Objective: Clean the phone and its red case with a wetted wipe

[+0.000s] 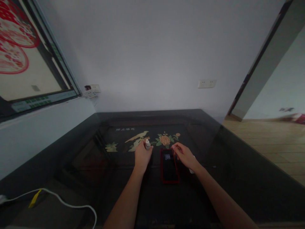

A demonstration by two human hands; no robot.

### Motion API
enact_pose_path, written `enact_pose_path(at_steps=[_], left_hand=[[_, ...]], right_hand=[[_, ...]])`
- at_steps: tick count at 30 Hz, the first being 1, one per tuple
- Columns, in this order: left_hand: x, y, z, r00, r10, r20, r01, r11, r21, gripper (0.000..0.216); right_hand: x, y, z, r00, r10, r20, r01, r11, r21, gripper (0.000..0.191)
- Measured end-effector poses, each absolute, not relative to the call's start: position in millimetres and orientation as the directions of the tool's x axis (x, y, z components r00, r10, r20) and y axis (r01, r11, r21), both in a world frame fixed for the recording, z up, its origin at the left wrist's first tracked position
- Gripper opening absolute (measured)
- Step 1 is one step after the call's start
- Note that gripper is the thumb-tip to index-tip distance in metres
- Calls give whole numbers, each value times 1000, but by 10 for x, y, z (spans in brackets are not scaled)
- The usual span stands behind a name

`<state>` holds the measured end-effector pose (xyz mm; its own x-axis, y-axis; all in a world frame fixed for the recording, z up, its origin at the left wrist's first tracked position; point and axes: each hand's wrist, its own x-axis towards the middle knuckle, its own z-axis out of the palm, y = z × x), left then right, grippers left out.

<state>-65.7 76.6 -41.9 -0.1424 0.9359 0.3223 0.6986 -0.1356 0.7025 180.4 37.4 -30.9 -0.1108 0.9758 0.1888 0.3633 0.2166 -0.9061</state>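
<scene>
A dark phone in a red case (169,167) lies flat on the dark glass-topped table (226,178), its screen facing up. My left hand (142,156) is closed round a small white bottle (147,144) just left of the phone, the bottle's cap sticking up above the fingers. My right hand (184,155) rests at the phone's upper right corner with its fingers curled and pinched at the case's edge. Something white shows under that hand's wrist; I cannot make out what it is.
The tabletop carries a painted bird and flower design (143,140). A white cable (69,203) with a yellow tag runs across the near left. A window (28,63) stands at left, wall sockets (206,83) on the back wall, a wooden floor (269,143) at right.
</scene>
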Motion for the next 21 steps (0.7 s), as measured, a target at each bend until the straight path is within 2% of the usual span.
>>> enact_pose_path(at_steps=[4, 11, 14, 16, 17, 19, 21], left_hand=[[-657, 783, -431, -165, 949, 268, 696, -80, 714, 22], [-626, 744, -405, -124, 948, 293, 751, -104, 653, 21], [-589, 686, -310, -142, 938, 317, 790, -85, 607, 38], [-558, 617, -194, -207, 887, 414, 825, -69, 561, 58], [-541, 573, -126, -240, 829, 505, 828, -96, 552, 60], [-499, 468, 6, -240, 737, 632, 794, -226, 564, 40], [-434, 356, 100, -102, 755, 648, 758, -362, 542, 26]], right_hand=[[1808, 379, -326, -115, 978, 176, 387, 207, -898, 38], [1819, 390, -351, -137, 975, 175, 412, 216, -885, 36], [1821, 392, -348, -140, 975, 173, 431, 217, -876, 34], [1822, 397, -351, -138, 976, 171, 441, 215, -872, 34], [1823, 401, -356, -132, 976, 172, 446, 213, -870, 35], [1830, 410, -372, -108, 979, 171, 452, 202, -869, 36], [1840, 416, -392, -80, 984, 158, 460, 177, -870, 35]])
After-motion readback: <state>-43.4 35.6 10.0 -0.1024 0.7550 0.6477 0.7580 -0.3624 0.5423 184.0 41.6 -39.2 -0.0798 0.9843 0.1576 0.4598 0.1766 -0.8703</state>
